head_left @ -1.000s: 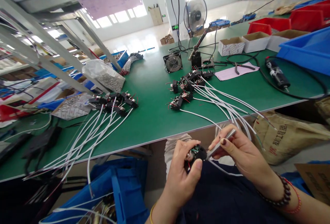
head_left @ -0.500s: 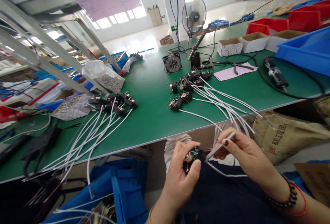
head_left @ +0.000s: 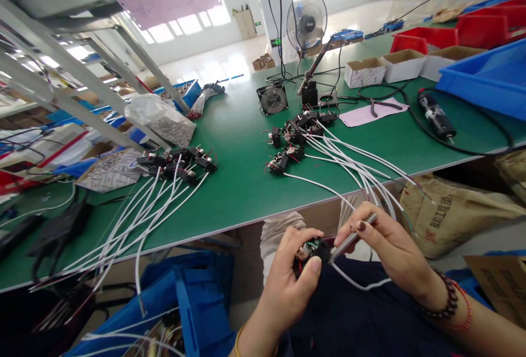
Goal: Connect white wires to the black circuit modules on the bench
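Over my lap, below the table edge, my left hand [head_left: 290, 280] is closed round a small black component [head_left: 314, 250] with red and green wires and a white cable [head_left: 357, 284] trailing to the right. My right hand [head_left: 388, 250] pinches metal tweezers [head_left: 352, 234] whose tip touches the component. On the green table [head_left: 242, 181] lie two groups of the same black components with white cables: one at the left [head_left: 176, 164], one in the middle [head_left: 293, 143].
A small fan [head_left: 272, 99], a soldering iron on its stand [head_left: 311, 80], pliers on pink paper [head_left: 380, 106], a black electric screwdriver [head_left: 436, 117], cardboard boxes [head_left: 365, 72] and blue and red bins [head_left: 489, 74] sit further back. A blue crate [head_left: 189, 302] stands under the table at left, a brown sack [head_left: 452, 214] at right.
Both hands stay together on the component, with only slight shifts. The white cable below my right hand now sags in a loop. The view has tilted a little.
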`<state>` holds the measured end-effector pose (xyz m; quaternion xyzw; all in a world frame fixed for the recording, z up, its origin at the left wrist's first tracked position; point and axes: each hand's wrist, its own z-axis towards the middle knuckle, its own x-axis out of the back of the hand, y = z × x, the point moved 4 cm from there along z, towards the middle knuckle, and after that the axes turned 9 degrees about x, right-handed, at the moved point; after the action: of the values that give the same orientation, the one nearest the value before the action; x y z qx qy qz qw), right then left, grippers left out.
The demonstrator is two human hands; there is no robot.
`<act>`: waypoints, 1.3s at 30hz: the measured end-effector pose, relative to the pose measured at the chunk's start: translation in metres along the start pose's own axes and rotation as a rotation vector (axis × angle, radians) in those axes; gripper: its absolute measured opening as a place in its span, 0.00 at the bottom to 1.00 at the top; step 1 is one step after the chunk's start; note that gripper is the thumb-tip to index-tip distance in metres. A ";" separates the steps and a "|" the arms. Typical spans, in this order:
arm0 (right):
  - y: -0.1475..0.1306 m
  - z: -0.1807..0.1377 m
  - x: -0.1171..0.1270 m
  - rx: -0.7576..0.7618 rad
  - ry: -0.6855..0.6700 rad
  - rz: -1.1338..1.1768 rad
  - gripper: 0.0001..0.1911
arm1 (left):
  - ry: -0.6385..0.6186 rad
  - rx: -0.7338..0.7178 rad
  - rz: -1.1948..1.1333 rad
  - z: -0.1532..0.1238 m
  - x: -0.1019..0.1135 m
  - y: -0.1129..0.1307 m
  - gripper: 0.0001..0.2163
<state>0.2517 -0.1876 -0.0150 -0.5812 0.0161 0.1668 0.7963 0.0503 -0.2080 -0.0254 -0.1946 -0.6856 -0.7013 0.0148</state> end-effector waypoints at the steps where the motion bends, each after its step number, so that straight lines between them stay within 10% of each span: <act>1: 0.001 -0.001 0.000 -0.037 -0.003 0.013 0.19 | 0.005 -0.001 0.009 0.000 0.000 0.000 0.23; 21: 0.015 -0.004 0.002 -0.307 0.025 0.281 0.24 | 0.014 -0.048 0.027 -0.003 0.000 0.002 0.22; 39: -0.003 -0.008 -0.005 -0.096 0.065 0.113 0.20 | 0.013 -0.071 0.003 -0.003 0.000 0.005 0.21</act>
<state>0.2495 -0.1971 -0.0139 -0.6220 0.0668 0.1930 0.7559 0.0509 -0.2106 -0.0201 -0.1915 -0.6601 -0.7263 0.0132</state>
